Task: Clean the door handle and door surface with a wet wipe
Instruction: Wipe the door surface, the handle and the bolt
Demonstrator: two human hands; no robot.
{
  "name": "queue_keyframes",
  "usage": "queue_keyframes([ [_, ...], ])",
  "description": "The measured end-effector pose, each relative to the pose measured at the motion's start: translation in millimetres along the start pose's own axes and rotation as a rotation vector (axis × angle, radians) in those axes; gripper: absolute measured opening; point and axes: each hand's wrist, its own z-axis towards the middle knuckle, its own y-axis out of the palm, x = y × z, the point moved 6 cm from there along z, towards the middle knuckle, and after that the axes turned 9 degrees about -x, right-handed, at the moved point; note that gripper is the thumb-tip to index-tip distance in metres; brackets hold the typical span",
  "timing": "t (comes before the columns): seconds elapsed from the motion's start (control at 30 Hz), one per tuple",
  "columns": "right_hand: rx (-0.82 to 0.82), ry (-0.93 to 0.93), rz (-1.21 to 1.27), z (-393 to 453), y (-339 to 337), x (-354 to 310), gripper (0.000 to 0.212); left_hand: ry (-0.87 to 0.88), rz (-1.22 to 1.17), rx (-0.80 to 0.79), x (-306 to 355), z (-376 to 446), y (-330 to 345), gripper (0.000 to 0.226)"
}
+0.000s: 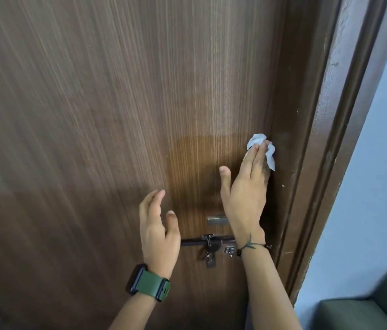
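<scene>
Your right hand (pixel 247 186) presses the wet wipe (pixel 262 148) flat-fingered against the door (pixel 116 115), at one o'clock from the handle (pixel 216 220); your left hand (pixel 158 225) hovers relaxed, holding nothing, at nine o'clock of it.

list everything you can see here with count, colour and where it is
door: 1, brown wood grain, fills the view
wipe: 1, white, pressed on door near its right edge
handle: 1, silver, below wipe, partly hidden
latch: 1, dark bolt, below handle
frame: 1, dark brown, right of door
wall: 1, pale blue, far right
seat: 1, green, bottom right
watch: 1, green strap, left wrist
bracelet: 1, black, right wrist
hands: left hovers free; right presses wipe
</scene>
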Motion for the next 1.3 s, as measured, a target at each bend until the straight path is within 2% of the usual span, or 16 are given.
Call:
queue_keyframes([
  [0.17,-0.007,-0.005,0.143,-7.9,11.8,-15.3,0.069,0.014,0.022,-0.022,2.1,-4.2,3.9,0.04],
  [0.33,-0.172,-0.34,-0.055,-47.3,54.9,-79.4,0.057,0.003,0.067,0.017,-1.9,-3.9,0.3,0.048],
  [0.5,-0.201,-0.303,-0.108,-62.8,69.1,-70.5,0.057,-0.016,0.103,-0.001,-12.8,-10.1,-10.4,0.047],
  [0.6,-0.335,-0.325,-0.186,-101.8,94.1,-55.5,0.057,-0.027,0.108,-0.005,-14.0,-14.2,-11.3,0.047],
  [0.73,-0.526,-0.26,-0.253,-148.0,117.5,-12.0,0.061,-0.015,0.102,-0.019,-10.4,-18.2,-7.8,0.048],
  [0.83,-0.584,-0.252,-0.306,-152.6,114.8,17.7,0.069,-0.022,0.1,-0.038,-10.8,-18.9,-4.3,0.048],
  [0.93,-0.533,-0.198,-0.329,-140.0,100.5,50.1,0.059,-0.029,0.104,-0.061,-10.0,-20.5,0.2,0.048],
  [1.07,-0.433,-0.031,-0.333,-128.3,75.9,95.0,0.062,-0.031,0.115,-0.099,-7.5,-24.5,9.2,0.048],
  [1.17,-0.428,0.08,-0.292,-124.9,72.7,91.9,0.078,-0.018,0.123,-0.126,-4.1,-28.7,16.6,0.047],
  [1.3,-0.341,0.212,-0.182,-121.8,75.4,78.0,0.076,-0.011,0.142,-0.16,-8.5,-30.8,17.8,0.048],
])
